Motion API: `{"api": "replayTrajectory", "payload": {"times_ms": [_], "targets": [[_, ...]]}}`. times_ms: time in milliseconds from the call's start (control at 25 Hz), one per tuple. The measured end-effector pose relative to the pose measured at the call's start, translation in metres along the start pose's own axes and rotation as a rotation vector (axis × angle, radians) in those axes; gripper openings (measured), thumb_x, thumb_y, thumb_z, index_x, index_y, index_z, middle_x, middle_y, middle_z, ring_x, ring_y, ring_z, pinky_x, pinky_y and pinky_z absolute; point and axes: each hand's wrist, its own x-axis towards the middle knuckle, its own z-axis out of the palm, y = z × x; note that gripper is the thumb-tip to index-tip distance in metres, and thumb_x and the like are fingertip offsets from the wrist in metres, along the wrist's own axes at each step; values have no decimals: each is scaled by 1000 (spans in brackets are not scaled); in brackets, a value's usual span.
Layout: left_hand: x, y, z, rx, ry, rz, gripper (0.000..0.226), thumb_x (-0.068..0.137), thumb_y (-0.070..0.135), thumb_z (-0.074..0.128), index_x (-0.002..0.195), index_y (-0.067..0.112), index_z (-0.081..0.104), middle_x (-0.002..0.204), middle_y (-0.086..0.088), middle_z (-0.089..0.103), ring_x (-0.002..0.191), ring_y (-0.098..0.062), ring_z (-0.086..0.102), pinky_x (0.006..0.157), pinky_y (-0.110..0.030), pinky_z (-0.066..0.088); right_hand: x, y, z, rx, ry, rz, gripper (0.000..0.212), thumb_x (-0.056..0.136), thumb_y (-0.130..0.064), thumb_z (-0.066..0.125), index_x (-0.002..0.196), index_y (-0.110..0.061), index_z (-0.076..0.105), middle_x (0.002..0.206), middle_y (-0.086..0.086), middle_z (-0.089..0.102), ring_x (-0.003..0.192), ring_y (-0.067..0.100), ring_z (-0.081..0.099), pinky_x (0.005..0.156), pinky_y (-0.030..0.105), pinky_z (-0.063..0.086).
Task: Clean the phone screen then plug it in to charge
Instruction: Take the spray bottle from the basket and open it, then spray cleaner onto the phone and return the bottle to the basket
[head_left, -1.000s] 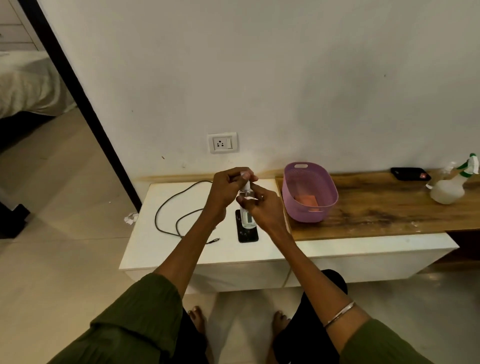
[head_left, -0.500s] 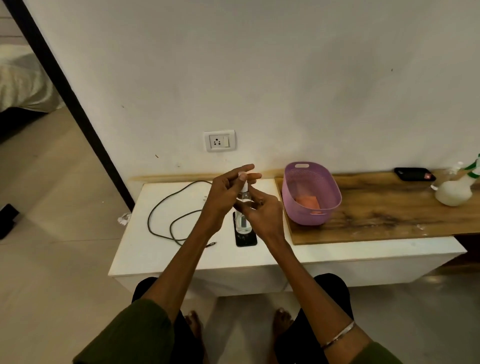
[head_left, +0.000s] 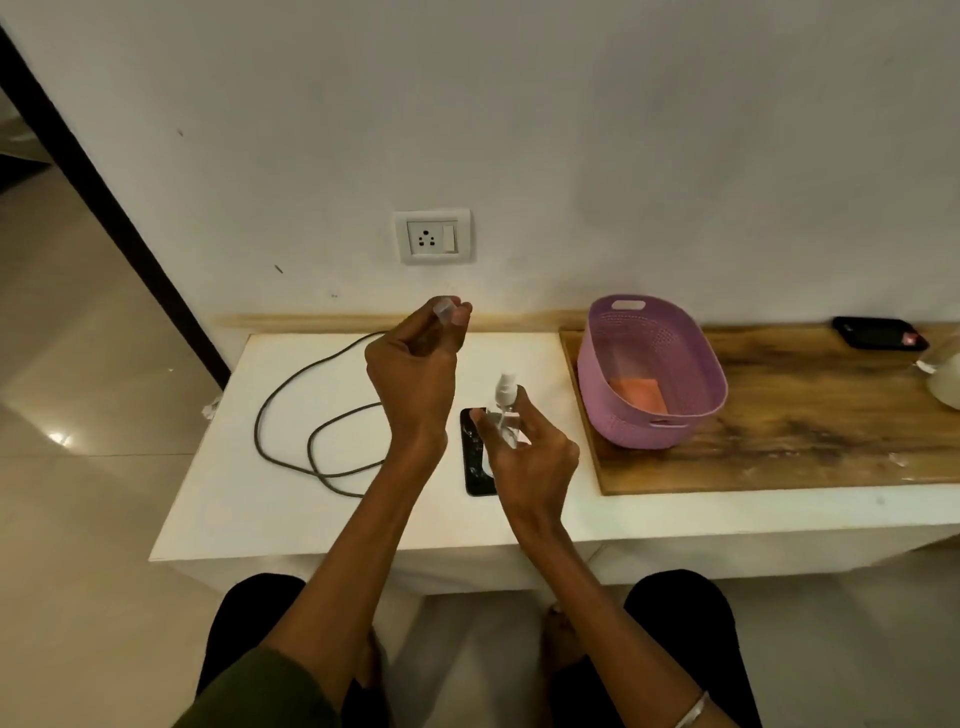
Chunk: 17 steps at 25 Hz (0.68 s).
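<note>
A black phone (head_left: 474, 457) lies screen up on the white table (head_left: 234, 493), partly hidden behind my right hand. My right hand (head_left: 530, 457) grips a small clear spray bottle (head_left: 506, 405) upright above the phone, its white nozzle bare. My left hand (head_left: 415, 364) is raised above the table and pinches the bottle's clear cap (head_left: 444, 307) between thumb and fingertips. A dark charging cable (head_left: 311, 415) loops on the table to the left of the phone. A white wall socket (head_left: 432, 237) sits above the table.
A purple basket (head_left: 649, 374) holding an orange cloth (head_left: 638, 394) stands on the wooden top (head_left: 805, 426) at right. A second black device (head_left: 878, 332) lies at the far right by the wall, with a white spray bottle (head_left: 945, 384) at the frame edge.
My left hand has pulled the cap off the spray bottle and lifted it up and left. My right hand still holds the bottle over the phone.
</note>
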Motion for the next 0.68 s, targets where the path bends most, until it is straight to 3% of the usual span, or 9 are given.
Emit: {"api": "replayTrajectory", "payload": {"times_ms": [80, 200, 280, 360, 440, 520, 600, 680], "targets": [[19, -28, -17, 221, -29, 41, 11, 84, 24, 76, 91, 33, 76, 96, 6, 77, 99, -9, 71, 91, -26, 54, 3, 25, 2, 29, -39, 15, 52, 78, -43, 73, 124, -21, 64, 103, -19, 67, 83, -7, 65, 71, 6, 53], [51, -112, -41, 588, -75, -50, 11, 81, 22, 79, 91, 25, 76, 94, 5, 74, 91, -10, 67, 79, -11, 50, 24, 80, 12, 83, -51, 128, 51, 82, -41, 71, 128, -24, 61, 104, -17, 71, 95, -1, 68, 75, 16, 58], [51, -139, -66, 767, -151, -94, 13, 78, 20, 81, 90, 18, 77, 92, 7, 75, 84, -1, 65, 73, -2, 46, 24, 89, 9, 119, -68, 167, 51, 83, -44, 69, 130, -29, 56, 109, -20, 68, 101, -4, 65, 77, 15, 58], [48, -163, -84, 869, -201, -98, 12, 76, 18, 82, 87, 18, 77, 87, 9, 75, 75, 4, 64, 79, -8, 47, 20, 92, 8, 150, -83, 183, 52, 83, -45, 69, 131, -37, 49, 115, -17, 66, 104, -2, 63, 76, 10, 54], [42, -175, -99, 971, -230, -107, 22, 75, 18, 84, 95, 14, 78, 85, 1, 76, 70, -1, 62, 78, -13, 46, 20, 85, 6, 186, -126, 157, 55, 84, -41, 71, 132, -40, 44, 112, -15, 67, 102, 4, 65, 75, 7, 51], [45, -184, -103, 1061, -251, -107, 30, 74, 21, 85, 101, 10, 77, 83, -6, 75, 75, -13, 65, 80, -22, 49, 26, 81, 5, 212, -151, 119, 62, 84, -40, 72, 137, -38, 41, 106, -14, 70, 100, 9, 67, 72, 11, 54], [51, -187, -101, 1118, -283, -46, 25, 74, 19, 84, 95, 8, 77, 84, -7, 75, 81, -23, 67, 85, -37, 52, 31, 78, 5, 207, -151, 84, 66, 83, -41, 72, 140, -39, 39, 105, -13, 70, 97, 11, 68, 67, 19, 59], [55, -192, -97, 1157, -308, -30, 22, 74, 15, 84, 93, 7, 76, 86, -8, 74, 83, -27, 67, 86, -43, 51, 36, 81, 8, 202, -167, 78, 66, 82, -44, 71, 140, -42, 40, 103, -14, 69, 92, 13, 69, 62, 23, 60]]}}
